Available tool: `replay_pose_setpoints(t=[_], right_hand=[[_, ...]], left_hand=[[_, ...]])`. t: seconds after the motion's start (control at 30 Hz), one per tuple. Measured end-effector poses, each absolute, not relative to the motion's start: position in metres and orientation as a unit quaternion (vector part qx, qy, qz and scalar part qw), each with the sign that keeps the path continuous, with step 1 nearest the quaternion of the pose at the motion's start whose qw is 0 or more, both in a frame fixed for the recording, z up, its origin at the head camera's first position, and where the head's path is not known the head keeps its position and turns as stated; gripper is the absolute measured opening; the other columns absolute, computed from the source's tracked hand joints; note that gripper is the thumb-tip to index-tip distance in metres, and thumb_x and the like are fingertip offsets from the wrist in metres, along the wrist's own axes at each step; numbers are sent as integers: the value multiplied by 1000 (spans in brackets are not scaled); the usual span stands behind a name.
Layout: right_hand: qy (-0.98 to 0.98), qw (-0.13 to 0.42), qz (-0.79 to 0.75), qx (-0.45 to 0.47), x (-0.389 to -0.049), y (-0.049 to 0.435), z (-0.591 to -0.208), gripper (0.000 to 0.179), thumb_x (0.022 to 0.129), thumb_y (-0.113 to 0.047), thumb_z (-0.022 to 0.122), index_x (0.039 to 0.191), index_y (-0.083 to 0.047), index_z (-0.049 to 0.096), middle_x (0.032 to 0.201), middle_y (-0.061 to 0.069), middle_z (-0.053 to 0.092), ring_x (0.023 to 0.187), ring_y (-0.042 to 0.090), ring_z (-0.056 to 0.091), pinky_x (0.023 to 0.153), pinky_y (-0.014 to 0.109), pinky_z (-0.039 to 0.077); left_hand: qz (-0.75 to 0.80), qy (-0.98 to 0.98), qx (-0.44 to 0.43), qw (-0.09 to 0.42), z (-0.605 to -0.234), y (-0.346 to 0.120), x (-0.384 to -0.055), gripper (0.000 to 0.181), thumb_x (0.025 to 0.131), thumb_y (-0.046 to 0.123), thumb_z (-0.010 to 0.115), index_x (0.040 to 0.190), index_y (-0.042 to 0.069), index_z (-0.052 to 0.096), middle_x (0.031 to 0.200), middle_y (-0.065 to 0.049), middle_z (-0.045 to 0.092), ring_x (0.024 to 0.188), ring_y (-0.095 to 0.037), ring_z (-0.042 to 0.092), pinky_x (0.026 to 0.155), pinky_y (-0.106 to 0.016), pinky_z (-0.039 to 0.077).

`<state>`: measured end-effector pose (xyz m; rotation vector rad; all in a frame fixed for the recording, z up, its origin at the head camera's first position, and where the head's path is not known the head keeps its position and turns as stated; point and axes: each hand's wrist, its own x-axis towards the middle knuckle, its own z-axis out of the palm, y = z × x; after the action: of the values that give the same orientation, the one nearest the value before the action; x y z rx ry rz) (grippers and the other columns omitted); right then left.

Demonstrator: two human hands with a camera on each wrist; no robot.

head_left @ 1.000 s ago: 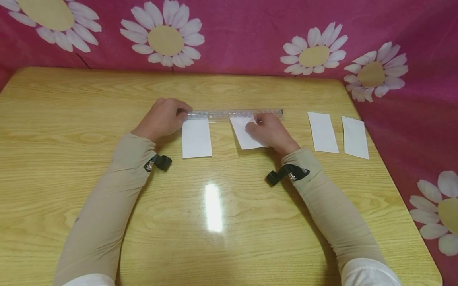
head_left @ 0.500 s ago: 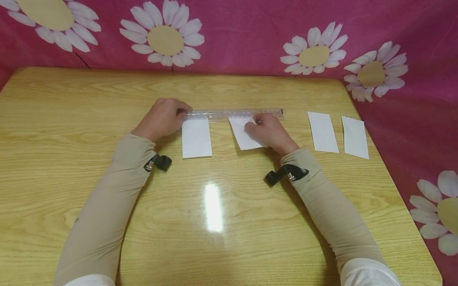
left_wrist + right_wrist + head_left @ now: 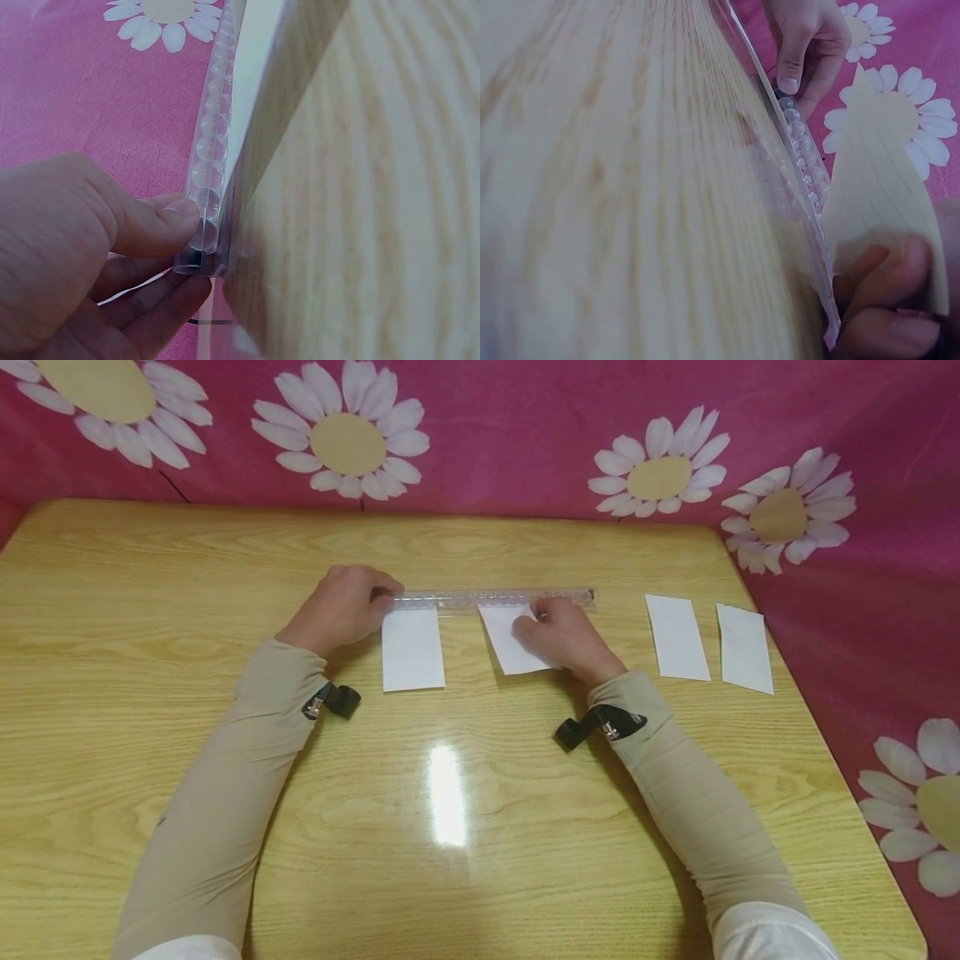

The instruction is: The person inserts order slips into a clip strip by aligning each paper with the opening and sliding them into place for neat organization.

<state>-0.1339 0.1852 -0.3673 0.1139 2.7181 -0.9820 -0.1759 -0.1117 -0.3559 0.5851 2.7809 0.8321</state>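
My left hand (image 3: 337,610) pinches the left end of a long clear plastic strip (image 3: 465,599) near the back of the table. In the left wrist view a row of round, bead-like shapes (image 3: 206,154) shows inside the strip, with the thumb against its side. One white paper slip (image 3: 413,652) lies just below the strip by that hand. Farther right, my right hand (image 3: 566,635) pinches a second white slip (image 3: 504,643), slightly tilted, its top edge at the strip. In the right wrist view this slip (image 3: 881,172) stands bent up, with the fingers (image 3: 904,274) against it.
Two more white slips, an inner one (image 3: 678,639) and an outer one (image 3: 745,648), lie near the right edge of the wooden table (image 3: 337,860). Behind and to the right hangs a pink cloth (image 3: 510,435) with daisies. Light glares on the tabletop in front.
The right hand and its slip have shifted very slightly left along the strip. The left hand, the strip and the other slips stay in place.
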Motion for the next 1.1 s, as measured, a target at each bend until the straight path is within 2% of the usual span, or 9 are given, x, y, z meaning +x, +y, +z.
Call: replay_pose_setpoints(t=[0.23, 0.47, 0.7, 1.1], right_hand=[[932, 118, -342, 34, -134, 185, -368, 24, 94, -30, 56, 87, -9, 65, 78, 3, 54, 82, 23, 53, 71, 31, 43], [931, 124, -340, 37, -134, 185, -368, 25, 95, -30, 56, 93, -8, 67, 82, 5, 57, 84, 23, 55, 72, 31, 45], [932, 127, -338, 41, -133, 184, -368, 26, 95, -30, 56, 95, -8, 67, 85, 6, 58, 86, 23, 55, 73, 31, 45], [930, 126, -343, 36, -133, 184, -368, 25, 95, -31, 55, 92, -9, 66, 81, 3, 57, 82, 23, 55, 69, 30, 46]], left_hand=[[282, 935, 196, 91, -356, -112, -176, 35, 101, 7, 52, 131, 2, 70, 135, -19, 69, 113, -29, 60, 106, -47, 51], [279, 935, 198, 91, -356, -112, -176, 36, 101, 7, 52, 132, 2, 70, 135, -19, 69, 108, -29, 58, 103, -45, 50], [278, 935, 199, 90, -357, -112, -176, 36, 101, 7, 51, 132, 2, 69, 136, -19, 69, 111, -29, 59, 105, -47, 50], [277, 935, 199, 93, -356, -112, -176, 36, 102, 7, 51, 132, 2, 69, 137, -19, 68, 112, -30, 59, 106, -48, 50]])
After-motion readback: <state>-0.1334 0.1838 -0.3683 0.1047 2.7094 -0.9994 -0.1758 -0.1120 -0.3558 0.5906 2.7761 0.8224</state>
